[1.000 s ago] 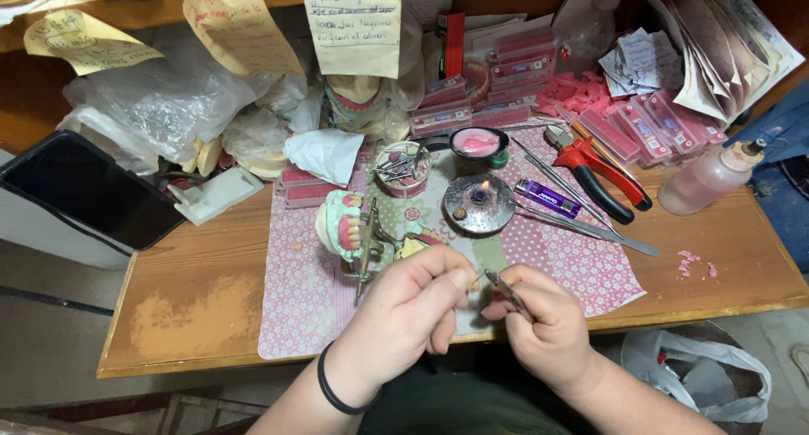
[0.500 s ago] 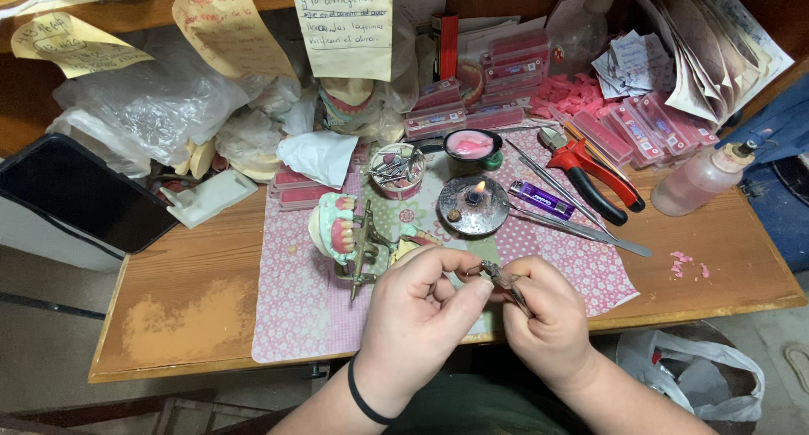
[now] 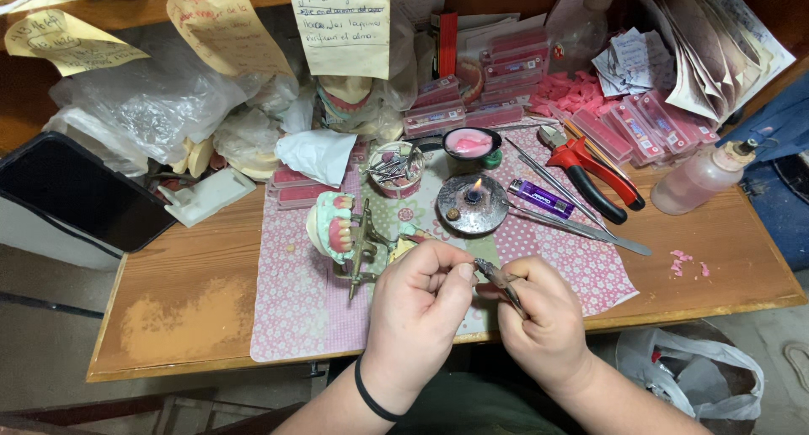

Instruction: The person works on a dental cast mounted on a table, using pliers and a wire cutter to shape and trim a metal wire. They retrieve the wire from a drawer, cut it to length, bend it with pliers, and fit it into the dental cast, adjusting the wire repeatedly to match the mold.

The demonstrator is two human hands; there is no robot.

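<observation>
Both forearms reach up from the lower edge, just below the small burner; left hand curled, fingertips pinched; right hand closed into a fist beside it; the 2 hands touching.

My wooden surface carries the pink patterned mat; right of the mat, red pliers and a plastic bottle.

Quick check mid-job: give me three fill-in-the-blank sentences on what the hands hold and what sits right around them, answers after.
1. The right hand holds a thin metal ____ whose tip meets the left hand.
2. On the round burner a small ____ is lit.
3. The dental model sits on the ____ patterned mat.

Missing words: tool; flame; pink
</observation>
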